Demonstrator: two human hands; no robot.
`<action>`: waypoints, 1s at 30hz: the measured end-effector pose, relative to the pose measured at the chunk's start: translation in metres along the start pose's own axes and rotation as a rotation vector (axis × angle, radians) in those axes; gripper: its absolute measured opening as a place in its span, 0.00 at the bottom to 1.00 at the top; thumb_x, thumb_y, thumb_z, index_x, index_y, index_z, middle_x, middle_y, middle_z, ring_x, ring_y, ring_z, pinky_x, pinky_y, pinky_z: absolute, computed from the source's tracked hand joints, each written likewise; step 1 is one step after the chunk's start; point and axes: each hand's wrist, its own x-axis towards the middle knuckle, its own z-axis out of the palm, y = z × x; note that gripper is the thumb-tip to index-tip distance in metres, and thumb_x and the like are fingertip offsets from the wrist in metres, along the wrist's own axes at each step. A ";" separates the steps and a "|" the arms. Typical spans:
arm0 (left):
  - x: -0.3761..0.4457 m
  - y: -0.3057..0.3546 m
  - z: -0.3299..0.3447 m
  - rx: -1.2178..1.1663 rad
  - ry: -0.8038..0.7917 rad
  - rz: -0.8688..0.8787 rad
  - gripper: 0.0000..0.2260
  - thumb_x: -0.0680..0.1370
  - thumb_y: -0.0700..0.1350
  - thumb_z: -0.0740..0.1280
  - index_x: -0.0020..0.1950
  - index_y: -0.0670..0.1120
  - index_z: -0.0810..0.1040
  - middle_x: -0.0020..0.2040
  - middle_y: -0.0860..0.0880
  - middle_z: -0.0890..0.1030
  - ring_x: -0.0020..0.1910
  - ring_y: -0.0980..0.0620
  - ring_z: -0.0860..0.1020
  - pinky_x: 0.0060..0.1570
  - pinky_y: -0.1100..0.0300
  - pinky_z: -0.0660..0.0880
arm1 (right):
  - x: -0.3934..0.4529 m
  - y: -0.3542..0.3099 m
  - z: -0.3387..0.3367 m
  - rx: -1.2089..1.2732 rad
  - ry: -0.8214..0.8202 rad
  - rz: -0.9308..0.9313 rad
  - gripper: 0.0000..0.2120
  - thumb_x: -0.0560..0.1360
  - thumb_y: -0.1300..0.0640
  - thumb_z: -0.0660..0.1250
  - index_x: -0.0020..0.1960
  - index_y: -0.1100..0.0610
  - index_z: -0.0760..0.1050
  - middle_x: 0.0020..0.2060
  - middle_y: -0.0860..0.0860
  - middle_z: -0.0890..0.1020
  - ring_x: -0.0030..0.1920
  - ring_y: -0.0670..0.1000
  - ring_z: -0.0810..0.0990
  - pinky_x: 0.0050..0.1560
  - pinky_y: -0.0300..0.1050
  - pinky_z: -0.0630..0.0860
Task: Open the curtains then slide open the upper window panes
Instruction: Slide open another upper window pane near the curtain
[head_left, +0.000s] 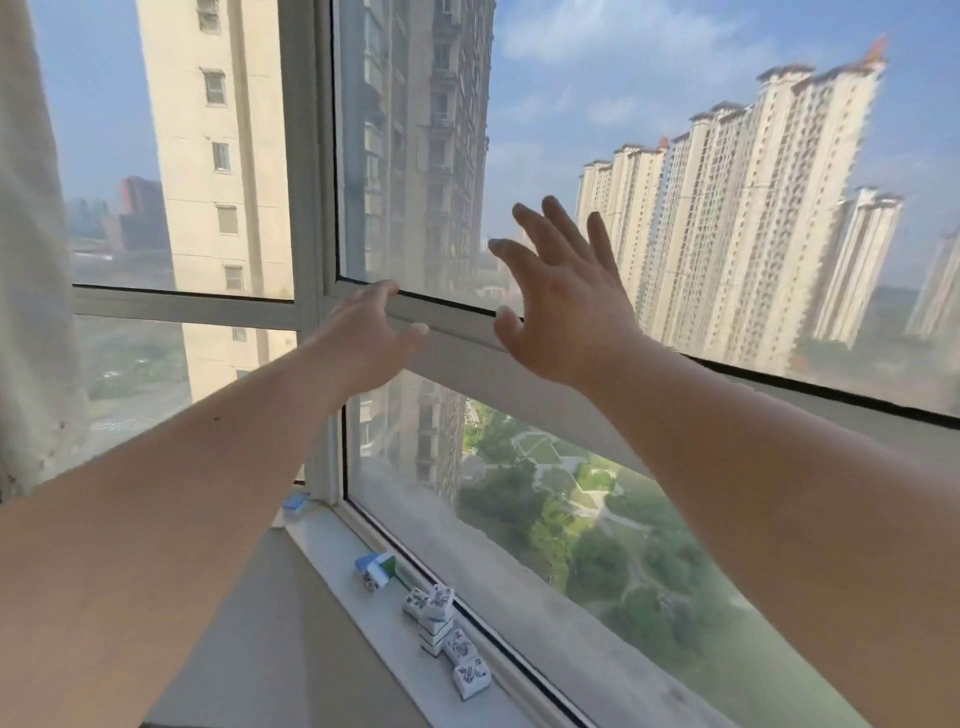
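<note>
A pale curtain (31, 270) hangs bunched at the far left edge, clear of the glass. The upper window pane (415, 145) has a white frame, and its bottom rail (452, 319) runs down to the right. My left hand (371, 338) rests on that rail near the vertical post (311, 156), with fingers curled over the rail's edge. My right hand (561, 296) is spread flat, fingers apart, against or just in front of the upper pane above the rail. It holds nothing.
A white windowsill (358, 613) runs below the lower fixed pane (571, 519). On it lie several mahjong tiles (447, 623) and small blue and green boxes (376, 566). Tall apartment blocks and a park show outside.
</note>
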 end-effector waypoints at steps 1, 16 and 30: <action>0.018 -0.005 -0.001 -0.028 0.024 0.010 0.27 0.76 0.55 0.62 0.73 0.52 0.59 0.73 0.46 0.62 0.67 0.44 0.65 0.59 0.52 0.66 | 0.011 0.001 0.008 -0.038 0.010 0.006 0.28 0.73 0.53 0.64 0.72 0.54 0.64 0.76 0.54 0.57 0.77 0.56 0.47 0.73 0.56 0.37; 0.180 -0.048 0.017 -0.128 -0.204 0.143 0.32 0.79 0.60 0.51 0.76 0.51 0.40 0.77 0.48 0.39 0.75 0.44 0.45 0.71 0.46 0.49 | 0.066 0.025 0.078 -0.612 -0.212 0.297 0.29 0.79 0.43 0.48 0.77 0.48 0.44 0.77 0.46 0.41 0.76 0.47 0.35 0.71 0.50 0.28; 0.128 0.008 0.067 -0.185 -0.384 0.126 0.37 0.77 0.65 0.51 0.75 0.48 0.37 0.75 0.43 0.35 0.75 0.42 0.43 0.71 0.44 0.50 | 0.022 0.039 0.052 -0.731 -0.263 0.242 0.30 0.79 0.40 0.43 0.77 0.49 0.41 0.77 0.44 0.40 0.75 0.45 0.35 0.69 0.50 0.25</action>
